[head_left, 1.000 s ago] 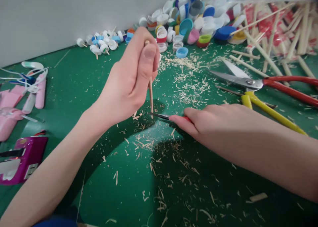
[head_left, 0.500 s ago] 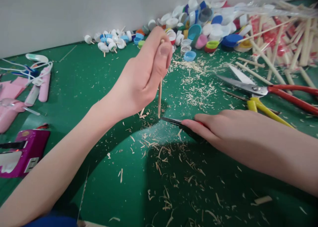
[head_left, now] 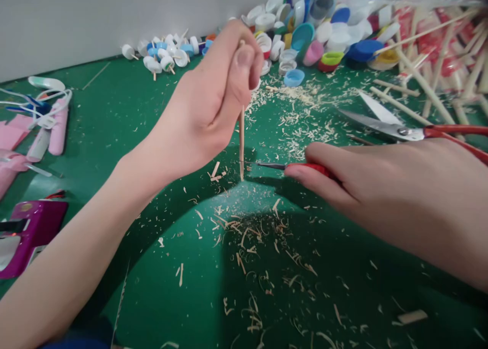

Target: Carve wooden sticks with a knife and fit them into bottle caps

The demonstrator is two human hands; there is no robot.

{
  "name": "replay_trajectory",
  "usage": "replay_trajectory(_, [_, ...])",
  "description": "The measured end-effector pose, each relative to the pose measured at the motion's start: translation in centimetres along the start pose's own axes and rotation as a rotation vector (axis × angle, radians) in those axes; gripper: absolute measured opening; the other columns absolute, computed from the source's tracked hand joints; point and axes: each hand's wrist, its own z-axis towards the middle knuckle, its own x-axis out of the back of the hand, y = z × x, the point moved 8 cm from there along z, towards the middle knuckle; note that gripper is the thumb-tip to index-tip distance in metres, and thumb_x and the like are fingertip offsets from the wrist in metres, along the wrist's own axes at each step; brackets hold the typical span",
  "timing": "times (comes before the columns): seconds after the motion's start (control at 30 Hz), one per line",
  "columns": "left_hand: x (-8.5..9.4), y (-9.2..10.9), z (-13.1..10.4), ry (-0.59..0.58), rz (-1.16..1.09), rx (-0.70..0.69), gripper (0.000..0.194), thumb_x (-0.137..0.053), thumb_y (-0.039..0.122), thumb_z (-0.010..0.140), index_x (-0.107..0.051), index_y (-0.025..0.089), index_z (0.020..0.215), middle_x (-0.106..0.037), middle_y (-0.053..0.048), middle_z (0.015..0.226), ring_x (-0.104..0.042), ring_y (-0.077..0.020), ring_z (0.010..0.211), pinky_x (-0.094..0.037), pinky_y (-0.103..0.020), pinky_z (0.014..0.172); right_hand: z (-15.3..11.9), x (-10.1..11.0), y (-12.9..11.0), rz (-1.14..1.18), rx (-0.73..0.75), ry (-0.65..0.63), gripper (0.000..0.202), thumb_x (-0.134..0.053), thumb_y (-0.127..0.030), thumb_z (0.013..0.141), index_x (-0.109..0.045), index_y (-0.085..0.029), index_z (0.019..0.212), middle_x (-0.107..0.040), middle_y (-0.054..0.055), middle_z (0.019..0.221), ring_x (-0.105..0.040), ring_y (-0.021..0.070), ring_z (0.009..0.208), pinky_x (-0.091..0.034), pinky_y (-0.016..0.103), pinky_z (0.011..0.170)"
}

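My left hand [head_left: 224,94] is closed around a thin wooden stick [head_left: 241,140], held upright with its lower tip at the green table. The stick's top end shows by my thumb. My right hand [head_left: 343,181] is closed on the red handle of a small knife [head_left: 272,165]. Its narrow dark blade points left at the stick, a little above the tip; whether it touches the wood I cannot tell. Curled wood shavings [head_left: 251,232] lie scattered below and around both hands.
Plastic bottle caps [head_left: 303,36] are heaped at the back, with several caps on sticks [head_left: 168,54] to their left. Red-handled shears [head_left: 404,130] lie open near wooden sticks [head_left: 438,79] at right. A magenta box [head_left: 41,232] and pink glue guns [head_left: 58,125] stand left.
My right hand has raised the knife, so its blade is now farther up the stick rather than at the tip. The yellow handle behind that hand is now hidden. The view has shifted slightly.
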Motion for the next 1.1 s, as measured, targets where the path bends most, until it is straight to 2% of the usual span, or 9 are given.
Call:
replay_trajectory(0.13, [-0.1,0.3,-0.1,-0.040,0.032,0.050,0.041,-0.018,0.037,0.101,-0.051,0.013,0.100,-0.041,0.006,0.087,-0.074,-0.0098,0.083,-0.052,-0.033,0.071,0.5,-0.8,0.2,0.053,-0.013,-0.070,0.069,0.006,-0.063,0.100,-0.044,-0.024,0.073,-0.037,-0.001,0.048,-0.024,0.0137,0.043,-0.014,0.030,0.049])
replay_trajectory(0.27, [-0.1,0.6,0.0,-0.053,0.023,0.070,0.046,-0.015,0.043,0.097,-0.050,0.013,0.101,-0.039,0.006,0.091,-0.076,-0.0161,0.092,-0.050,-0.031,0.066,1.1,-0.9,-0.1,0.052,-0.005,-0.055,0.076,0.012,-0.065,0.096,-0.047,-0.024,0.073,-0.039,0.001,0.048,-0.024,0.0150,0.041,-0.013,0.031,0.048])
replay_trajectory(0.5, [-0.2,0.1,0.0,-0.004,-0.016,0.039,0.036,-0.021,0.037,0.104,-0.049,0.017,0.096,-0.040,0.007,0.085,-0.074,-0.0047,0.077,-0.053,-0.021,0.066,1.6,-1.9,-0.1,0.131,0.010,-0.077,0.077,0.004,-0.066,0.097,-0.056,-0.022,0.078,-0.041,0.001,0.049,-0.025,0.0153,0.042,-0.017,0.032,0.048])
replay_trajectory(0.63, [-0.1,-0.2,0.0,0.017,-0.022,0.031,0.036,-0.020,0.037,0.104,-0.049,0.017,0.095,-0.037,0.007,0.082,-0.071,-0.0028,0.073,-0.053,-0.023,0.066,1.4,-2.4,0.2,0.162,0.040,-0.110,0.083,0.005,-0.063,0.098,-0.065,-0.019,0.092,-0.048,0.004,0.056,-0.028,0.0157,0.045,-0.018,0.033,0.051])
replay_trajectory(0.73, [-0.3,-0.2,0.0,0.003,-0.025,0.045,0.034,-0.020,0.036,0.103,-0.048,0.017,0.095,-0.036,0.006,0.083,-0.070,-0.0029,0.074,-0.052,-0.026,0.067,1.4,-2.8,0.2,0.164,0.052,-0.201,0.082,0.000,-0.062,0.098,-0.068,-0.016,0.099,-0.054,0.008,0.064,-0.034,0.0170,0.048,-0.021,0.033,0.052])
replay_trajectory(0.83, [-0.4,0.3,0.1,0.023,-0.086,-0.021,0.031,-0.022,0.035,0.104,-0.046,0.020,0.094,-0.036,0.005,0.084,-0.064,0.0006,0.070,-0.048,-0.020,0.063,1.8,-2.8,0.2,0.190,-0.009,-0.259,0.077,-0.005,-0.065,0.099,-0.066,-0.018,0.091,-0.052,0.005,0.059,-0.037,0.0176,0.047,-0.025,0.033,0.051])
replay_trajectory(0.97, [-0.6,0.5,0.1,0.039,-0.103,-0.073,0.030,-0.021,0.032,0.106,-0.044,0.021,0.090,-0.033,0.004,0.081,-0.043,0.0041,0.055,-0.043,-0.015,0.055,2.1,-2.7,0.2,0.238,-0.079,-0.281,0.070,-0.012,-0.069,0.099,-0.059,-0.022,0.077,-0.047,0.003,0.053,-0.037,0.0168,0.046,-0.028,0.032,0.050])
replay_trajectory(1.1, [-0.8,0.8,0.1,0.032,-0.188,-0.160,0.028,-0.027,0.037,0.106,-0.047,0.022,0.094,-0.033,0.002,0.080,-0.047,-0.0004,0.058,-0.044,-0.016,0.052,1.7,-2.4,0.4,0.271,-0.045,-0.254,0.074,-0.007,-0.071,0.098,-0.058,-0.023,0.073,-0.046,0.003,0.051,-0.038,0.0172,0.045,-0.027,0.032,0.049])
